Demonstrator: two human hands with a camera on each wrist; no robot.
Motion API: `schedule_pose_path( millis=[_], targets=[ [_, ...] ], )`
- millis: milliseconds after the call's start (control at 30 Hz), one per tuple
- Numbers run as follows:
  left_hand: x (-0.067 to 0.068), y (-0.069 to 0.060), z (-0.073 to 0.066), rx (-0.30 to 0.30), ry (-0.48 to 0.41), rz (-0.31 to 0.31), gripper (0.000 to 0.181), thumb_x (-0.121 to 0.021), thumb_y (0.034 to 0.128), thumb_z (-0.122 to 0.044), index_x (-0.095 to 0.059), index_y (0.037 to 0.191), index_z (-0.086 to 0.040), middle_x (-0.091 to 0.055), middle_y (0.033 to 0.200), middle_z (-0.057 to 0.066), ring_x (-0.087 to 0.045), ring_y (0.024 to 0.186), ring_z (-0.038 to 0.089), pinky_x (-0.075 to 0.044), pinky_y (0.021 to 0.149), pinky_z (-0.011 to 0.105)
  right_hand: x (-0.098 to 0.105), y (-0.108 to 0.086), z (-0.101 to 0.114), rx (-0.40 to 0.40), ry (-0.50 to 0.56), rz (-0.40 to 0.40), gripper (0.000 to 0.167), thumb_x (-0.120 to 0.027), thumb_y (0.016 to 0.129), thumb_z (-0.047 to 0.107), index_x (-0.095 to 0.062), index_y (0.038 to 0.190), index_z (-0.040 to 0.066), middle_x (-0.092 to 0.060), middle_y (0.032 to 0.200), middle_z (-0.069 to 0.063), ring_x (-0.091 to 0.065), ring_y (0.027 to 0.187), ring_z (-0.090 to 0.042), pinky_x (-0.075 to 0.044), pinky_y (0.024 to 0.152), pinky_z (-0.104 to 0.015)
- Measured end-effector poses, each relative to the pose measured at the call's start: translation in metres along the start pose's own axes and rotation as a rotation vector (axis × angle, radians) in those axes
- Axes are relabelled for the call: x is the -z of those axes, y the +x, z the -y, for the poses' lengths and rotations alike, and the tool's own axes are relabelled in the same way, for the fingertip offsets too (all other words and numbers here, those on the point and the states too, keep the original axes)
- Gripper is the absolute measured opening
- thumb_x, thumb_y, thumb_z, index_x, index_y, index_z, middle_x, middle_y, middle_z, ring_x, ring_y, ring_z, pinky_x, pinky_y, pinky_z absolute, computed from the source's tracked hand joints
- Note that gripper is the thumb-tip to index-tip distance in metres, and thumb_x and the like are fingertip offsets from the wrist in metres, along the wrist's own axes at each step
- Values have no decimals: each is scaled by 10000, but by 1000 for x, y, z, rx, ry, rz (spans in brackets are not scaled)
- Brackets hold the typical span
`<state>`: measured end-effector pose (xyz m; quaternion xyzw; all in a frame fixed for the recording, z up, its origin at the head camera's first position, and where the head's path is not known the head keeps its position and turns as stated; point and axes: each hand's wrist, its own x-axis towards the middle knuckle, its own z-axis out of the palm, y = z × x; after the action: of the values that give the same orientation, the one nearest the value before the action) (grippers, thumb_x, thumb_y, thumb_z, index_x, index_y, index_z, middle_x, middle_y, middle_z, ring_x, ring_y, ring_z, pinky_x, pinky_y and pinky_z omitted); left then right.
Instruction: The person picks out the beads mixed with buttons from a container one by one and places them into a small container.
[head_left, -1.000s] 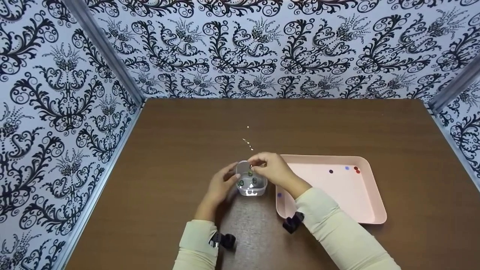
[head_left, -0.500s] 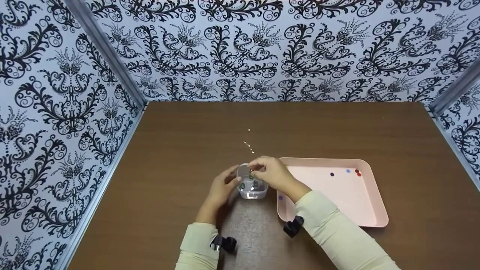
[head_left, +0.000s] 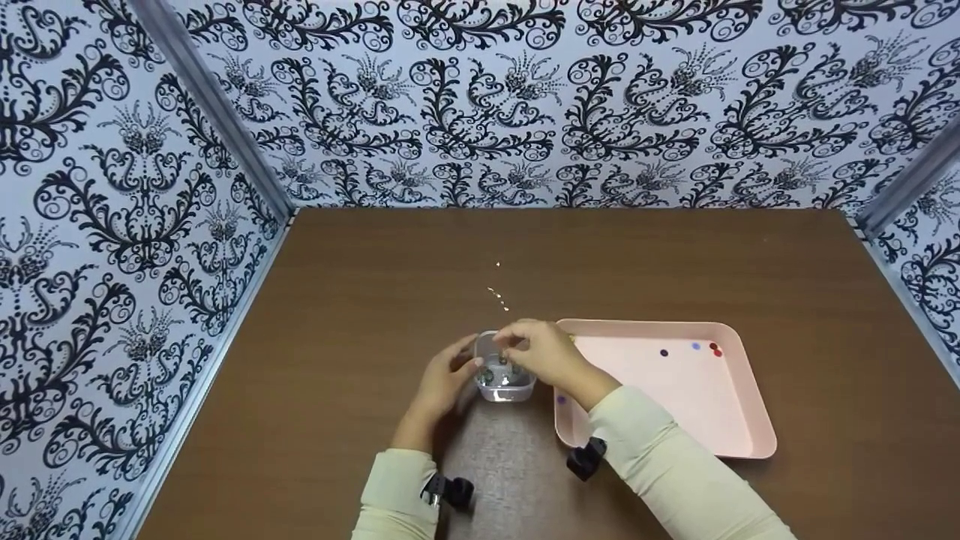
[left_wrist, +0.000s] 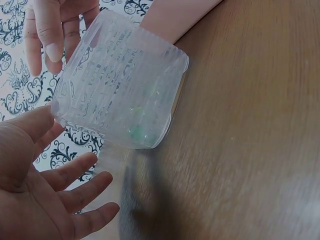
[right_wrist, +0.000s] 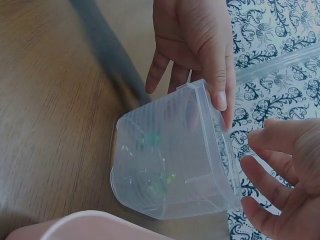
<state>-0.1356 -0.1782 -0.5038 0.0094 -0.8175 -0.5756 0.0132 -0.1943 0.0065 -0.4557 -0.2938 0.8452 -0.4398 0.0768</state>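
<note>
A small clear plastic tub [head_left: 506,394] stands on the table, with a few greenish pieces [head_left: 487,376] inside; their exact kind is blurred through the plastic. My left hand [head_left: 441,381] holds the tub's rim at its left side between thumb and forefinger. In the left wrist view the other fingers [left_wrist: 95,215] of that hand spread away from the wall. Over the tub's right rim hovers my right hand [head_left: 544,351], bent at the fingers. From the right wrist view, thumb and fingertips [right_wrist: 260,137] stand apart, and nothing shows between them.
Right of the tub lies a shallow pink tray [head_left: 675,405]. Near its far side are a dark disc [head_left: 664,352], a light blue disc [head_left: 696,346] and red discs [head_left: 718,352]. A blue disc [head_left: 561,400] sits by its left wall. Patterned walls [head_left: 487,112] border the brown table [head_left: 337,300].
The right hand's thumb and fingertips, earlier pinched together over the tub, have parted. My left hand keeps its hold on the rim. The whole head view has shifted slightly downward.
</note>
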Motion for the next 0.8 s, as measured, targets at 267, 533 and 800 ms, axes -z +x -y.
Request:
schedule_pose_path(
  millis=[267, 533, 800],
  targets=[
    [0, 2, -3, -5, -41, 11, 436, -595, 943, -108, -515, 1347, 33, -583, 1261, 275, -548, 1191, 408, -436, 1002, 516, 9, -1, 0, 102, -104, -11, 555, -799, 778, 140, -612, 1300, 120, -505, 1417, -85, -408, 1337, -338, -391, 1053, -520],
    [0, -1, -1, -36, -47, 6, 444, -608, 929, -78, -505, 1331, 78, -592, 1232, 296, -568, 1162, 416, -442, 994, 517, 11, -3, -4, 128, -116, -17, 606, -819, 744, 155, -606, 1310, 117, -491, 1433, -84, -410, 1331, -350, -365, 1068, -527],
    [1, -1, 1, -50, -32, 1, 431, -610, 921, -62, -515, 1315, 86, -593, 1226, 302, -569, 1154, 426, -439, 997, 519, 19, -6, -8, 94, -155, -8, 694, -825, 742, 202, -547, 1375, 144, -402, 1505, -72, -312, 1400, -337, -310, 1091, -569]
  ],
)
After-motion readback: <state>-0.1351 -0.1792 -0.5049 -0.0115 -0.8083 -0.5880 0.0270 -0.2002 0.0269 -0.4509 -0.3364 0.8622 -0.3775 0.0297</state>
